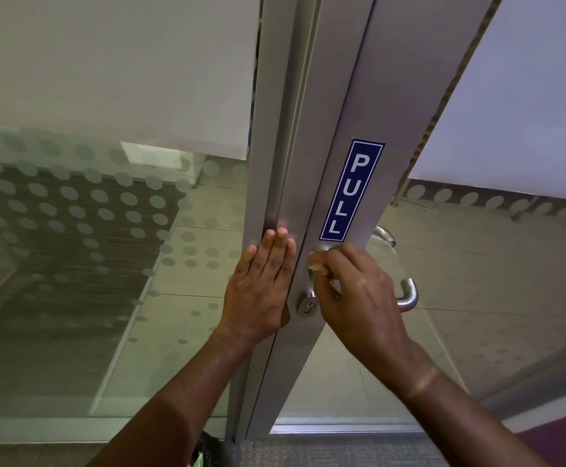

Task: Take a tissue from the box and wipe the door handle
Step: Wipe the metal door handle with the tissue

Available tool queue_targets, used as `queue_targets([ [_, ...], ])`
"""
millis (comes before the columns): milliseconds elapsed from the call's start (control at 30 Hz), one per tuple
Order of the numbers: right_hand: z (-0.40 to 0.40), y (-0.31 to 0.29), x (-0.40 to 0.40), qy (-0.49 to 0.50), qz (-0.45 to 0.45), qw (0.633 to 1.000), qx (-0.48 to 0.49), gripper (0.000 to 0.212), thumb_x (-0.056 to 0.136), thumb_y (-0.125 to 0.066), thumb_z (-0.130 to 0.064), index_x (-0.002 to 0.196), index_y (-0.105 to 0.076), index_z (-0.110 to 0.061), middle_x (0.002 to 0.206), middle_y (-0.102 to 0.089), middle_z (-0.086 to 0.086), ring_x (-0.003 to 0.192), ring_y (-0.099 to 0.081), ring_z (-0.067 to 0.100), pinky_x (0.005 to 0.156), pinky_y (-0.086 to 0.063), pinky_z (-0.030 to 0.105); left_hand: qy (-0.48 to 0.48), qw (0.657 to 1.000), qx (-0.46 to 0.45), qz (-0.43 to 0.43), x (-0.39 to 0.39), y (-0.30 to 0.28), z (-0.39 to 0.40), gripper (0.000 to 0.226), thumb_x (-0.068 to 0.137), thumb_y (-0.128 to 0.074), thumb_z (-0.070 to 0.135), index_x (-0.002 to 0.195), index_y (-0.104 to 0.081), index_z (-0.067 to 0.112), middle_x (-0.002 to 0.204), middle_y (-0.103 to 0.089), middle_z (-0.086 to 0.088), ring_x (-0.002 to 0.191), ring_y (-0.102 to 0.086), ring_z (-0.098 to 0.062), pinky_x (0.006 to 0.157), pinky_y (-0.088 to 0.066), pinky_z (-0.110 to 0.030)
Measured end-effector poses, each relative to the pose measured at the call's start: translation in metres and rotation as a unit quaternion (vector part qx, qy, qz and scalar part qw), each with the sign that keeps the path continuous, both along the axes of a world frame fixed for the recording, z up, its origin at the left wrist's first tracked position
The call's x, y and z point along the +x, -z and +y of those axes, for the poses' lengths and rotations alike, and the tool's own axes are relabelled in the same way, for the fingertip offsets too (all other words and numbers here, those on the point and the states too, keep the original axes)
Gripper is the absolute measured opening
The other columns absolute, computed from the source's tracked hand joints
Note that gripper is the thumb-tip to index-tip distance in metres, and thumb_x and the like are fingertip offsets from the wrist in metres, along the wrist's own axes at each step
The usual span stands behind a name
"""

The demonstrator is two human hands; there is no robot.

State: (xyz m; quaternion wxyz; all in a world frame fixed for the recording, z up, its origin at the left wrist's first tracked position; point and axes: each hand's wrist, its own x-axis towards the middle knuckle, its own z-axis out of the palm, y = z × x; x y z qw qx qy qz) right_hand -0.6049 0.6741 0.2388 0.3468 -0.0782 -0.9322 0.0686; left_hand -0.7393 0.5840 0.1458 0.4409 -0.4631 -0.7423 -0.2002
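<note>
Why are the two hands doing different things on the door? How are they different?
The left hand lies flat and open, fingers straight, against the metal door frame; the right hand is curled shut. The left hand holds nothing; the right hand pinches a crumpled tissue. The left hand stays off the door handle, while the right hand presses the tissue onto it, just under the PULL sign. Both are bare and reach the same door.

Door frame (369,136) brushed silver-grey; sign (350,190) on it navy with white "PULL" lettering and white border. Handle (408,296) right of the sign matte silver. Glass (82,210) left of the frame carries frosted pale dots in rows.
</note>
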Motion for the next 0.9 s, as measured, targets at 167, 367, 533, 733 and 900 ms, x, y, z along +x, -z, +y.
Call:
queue_targets([
  [167,-0.003,0.007,-0.008,0.004,-0.106,0.986,0.127,0.014,0.086,-0.067,-0.016,0.095,-0.072,-0.007,0.093,-0.069,0.009,0.091,-0.055,0.023,0.075,-0.055,0.037,-0.002,1.000,0.002,0.002,0.000,-0.001,0.001,0.091,0.082,-0.041,0.018,0.155,0.013,0.005,0.162,0.021,-0.012,0.151,0.015,-0.023,0.123,0.007,-0.037],
  [367,-0.004,0.010,0.004,-0.022,-0.142,0.982,0.124,0.009,0.082,-0.069,-0.020,0.089,-0.073,-0.015,0.086,-0.070,0.001,0.090,-0.049,0.021,0.071,-0.044,0.036,0.001,1.000,0.007,0.008,0.000,0.000,0.001,0.087,0.085,-0.038,0.019,0.155,0.012,0.005,0.162,0.021,-0.012,0.151,0.014,-0.022,0.123,0.007,-0.037],
  [533,0.021,-0.012,0.028,-0.026,0.077,0.968,-0.236,0.011,0.090,-0.059,-0.010,0.093,-0.066,-0.018,0.091,-0.062,-0.004,0.082,-0.062,0.010,0.061,-0.058,0.032,-0.005,1.000,0.023,0.014,-0.002,0.002,0.004,0.091,0.082,-0.043,0.016,0.155,0.011,0.005,0.163,0.018,-0.012,0.152,0.011,-0.023,0.124,0.006,-0.038],
  [733,0.044,-0.016,0.021,0.071,0.029,0.930,-0.358,0.015,0.086,-0.069,-0.011,0.092,-0.071,-0.025,0.100,-0.065,-0.010,0.085,-0.066,0.000,0.064,-0.054,0.012,-0.005,0.999,0.025,0.021,-0.003,0.002,0.003,0.092,0.081,-0.045,0.015,0.154,0.011,0.005,0.163,0.018,-0.012,0.152,0.012,-0.023,0.123,0.006,-0.038],
  [900,0.035,-0.013,0.014,0.041,-0.027,0.948,-0.313,0.024,0.080,-0.076,-0.010,0.098,-0.070,-0.024,0.101,-0.063,-0.014,0.087,-0.060,-0.011,0.065,-0.050,0.005,-0.005,1.000,0.020,0.021,-0.002,0.002,0.004,0.093,0.081,-0.047,0.016,0.155,0.011,0.005,0.163,0.018,-0.012,0.152,0.012,-0.023,0.123,0.006,-0.038],
])
